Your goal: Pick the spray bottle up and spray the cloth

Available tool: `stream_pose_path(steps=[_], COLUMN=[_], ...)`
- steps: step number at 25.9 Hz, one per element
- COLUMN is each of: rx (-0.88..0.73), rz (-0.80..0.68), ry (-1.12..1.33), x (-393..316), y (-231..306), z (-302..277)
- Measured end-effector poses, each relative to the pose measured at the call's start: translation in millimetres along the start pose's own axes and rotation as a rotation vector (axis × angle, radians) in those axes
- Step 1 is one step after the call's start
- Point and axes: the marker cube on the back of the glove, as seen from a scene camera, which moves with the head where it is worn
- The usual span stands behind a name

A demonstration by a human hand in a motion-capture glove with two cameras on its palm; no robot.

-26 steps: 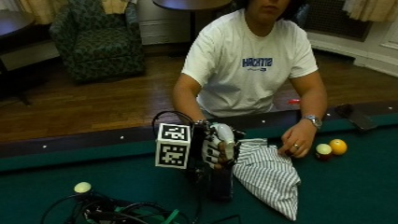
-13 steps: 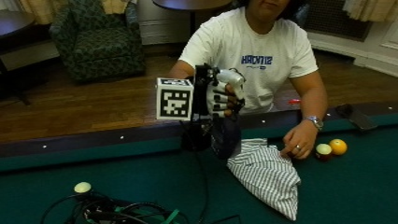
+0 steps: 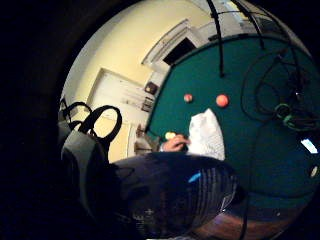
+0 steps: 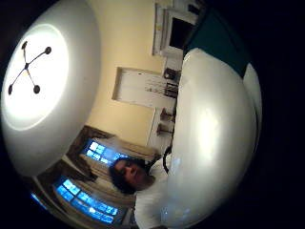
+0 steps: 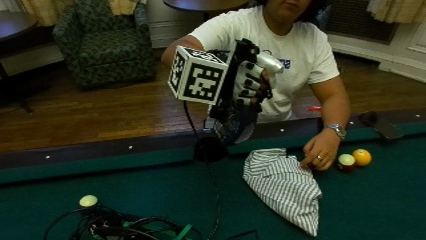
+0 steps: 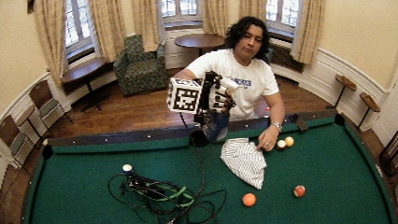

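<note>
My gloved right hand (image 5: 247, 86) grips the spray bottle (image 5: 233, 124) and holds it in the air above the near rail, left of the cloth. The bottle has a dark blue body (image 3: 170, 195) and a pale spray head (image 4: 214, 138), which fills much of the thumb side palm view. The striped cloth (image 5: 286, 182) lies crumpled on the green felt below and to the right of the bottle. The person's bare left hand (image 5: 321, 151) rests on the cloth's upper edge. The wide outside view shows the same hand (image 6: 217, 95) raised over the cloth (image 6: 244, 158).
Two balls (image 5: 353, 159) lie just right of the bare hand. A white ball (image 5: 88, 200) and a tangle of cables (image 6: 168, 198) sit at the front left. An orange ball (image 6: 249, 199) and a red ball (image 6: 299, 191) lie in front of the cloth. The wooden rail (image 5: 100, 150) borders the felt.
My right hand has lifted the bottle off the table, up and a little toward the person. The cloth and the bare hand have stayed put.
</note>
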Motion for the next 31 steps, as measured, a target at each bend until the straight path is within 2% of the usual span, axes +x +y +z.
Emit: stream_pose_path(steps=[7, 16, 26, 31], rx=[-0.207, -0.430, -0.688, -0.789], rz=[0.247, 0.611, 0.921, 1.016], ry=[0.056, 0.232, 0.430, 0.520], x=[24, 96, 176, 203], y=[-13, -8, 21, 32], z=[44, 111, 166, 181])
